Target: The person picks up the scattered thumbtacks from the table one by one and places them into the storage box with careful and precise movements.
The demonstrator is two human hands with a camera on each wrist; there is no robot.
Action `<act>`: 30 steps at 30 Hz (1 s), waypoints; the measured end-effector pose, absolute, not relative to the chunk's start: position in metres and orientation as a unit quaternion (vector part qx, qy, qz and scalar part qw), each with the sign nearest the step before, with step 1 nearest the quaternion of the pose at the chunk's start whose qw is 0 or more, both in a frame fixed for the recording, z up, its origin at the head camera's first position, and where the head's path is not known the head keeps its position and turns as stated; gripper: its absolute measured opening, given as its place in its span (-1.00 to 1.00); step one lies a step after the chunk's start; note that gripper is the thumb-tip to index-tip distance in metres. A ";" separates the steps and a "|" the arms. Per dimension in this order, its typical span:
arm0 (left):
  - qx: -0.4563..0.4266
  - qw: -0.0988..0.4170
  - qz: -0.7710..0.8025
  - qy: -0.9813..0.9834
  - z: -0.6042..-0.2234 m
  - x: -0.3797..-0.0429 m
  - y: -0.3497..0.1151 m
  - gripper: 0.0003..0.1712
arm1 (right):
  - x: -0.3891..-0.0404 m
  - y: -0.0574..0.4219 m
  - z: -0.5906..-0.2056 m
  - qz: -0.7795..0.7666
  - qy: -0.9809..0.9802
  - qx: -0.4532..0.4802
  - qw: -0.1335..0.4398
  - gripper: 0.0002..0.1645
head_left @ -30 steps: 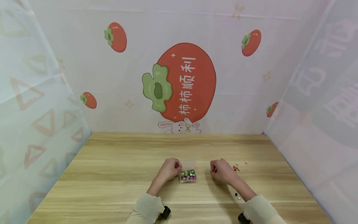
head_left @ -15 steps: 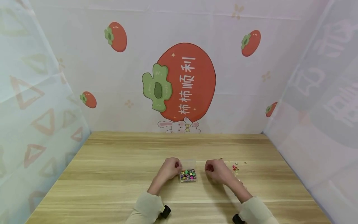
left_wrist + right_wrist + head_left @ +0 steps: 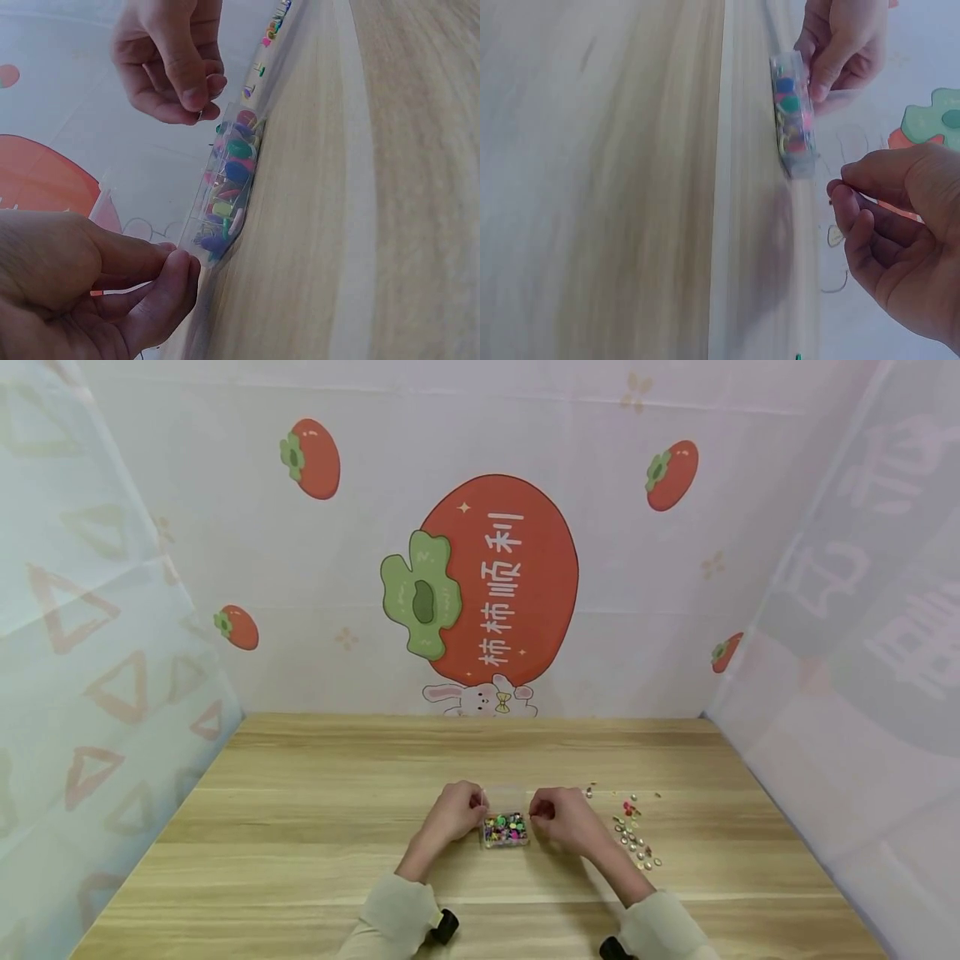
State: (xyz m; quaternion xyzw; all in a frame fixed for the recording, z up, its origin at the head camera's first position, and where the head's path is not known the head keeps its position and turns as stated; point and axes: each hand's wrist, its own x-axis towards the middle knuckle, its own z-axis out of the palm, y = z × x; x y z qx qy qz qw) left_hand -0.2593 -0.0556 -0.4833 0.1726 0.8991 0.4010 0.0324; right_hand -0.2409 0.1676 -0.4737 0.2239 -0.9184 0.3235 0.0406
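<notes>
A small clear plastic box point(image 3: 506, 845) full of colourful thumbtacks point(image 3: 238, 171) sits on the table, its clear lid point(image 3: 506, 797) raised at the back. My left hand point(image 3: 453, 814) pinches the box's left side between thumb and fingertips, as the left wrist view shows. Just right of the box is my right hand point(image 3: 568, 818), thumb and index finger together. A tiny metallic pin point(image 3: 200, 115) shows at those fingertips in the left wrist view; the rest of that thumbtack is hidden by the fingers.
Several loose thumbtacks point(image 3: 632, 841) lie scattered on the wooden table point(image 3: 315, 827) to the right of my right hand, mostly gold-toned, with a few red. A printed cloth point(image 3: 615, 635) stands behind the table, and more cloth hangs at both sides.
My right hand has moved left, up to the box's right side, uncovering more of the loose thumbtacks on the right. My left hand and the box have stayed in place.
</notes>
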 end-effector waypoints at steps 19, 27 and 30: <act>0.173 0.035 0.400 0.899 -0.483 -0.259 -0.053 -0.88 | -0.240 0.144 -0.472 0.335 -0.914 0.223 0.053 -0.94; 0.167 0.038 0.404 0.898 -0.483 -0.259 -0.054 -0.86 | -0.236 0.167 -0.455 0.328 -0.913 0.225 0.089 -0.90; 0.169 0.037 0.402 0.899 -0.483 -0.260 -0.055 -0.86 | -0.232 0.182 -0.449 0.317 -0.914 0.229 0.104 -0.88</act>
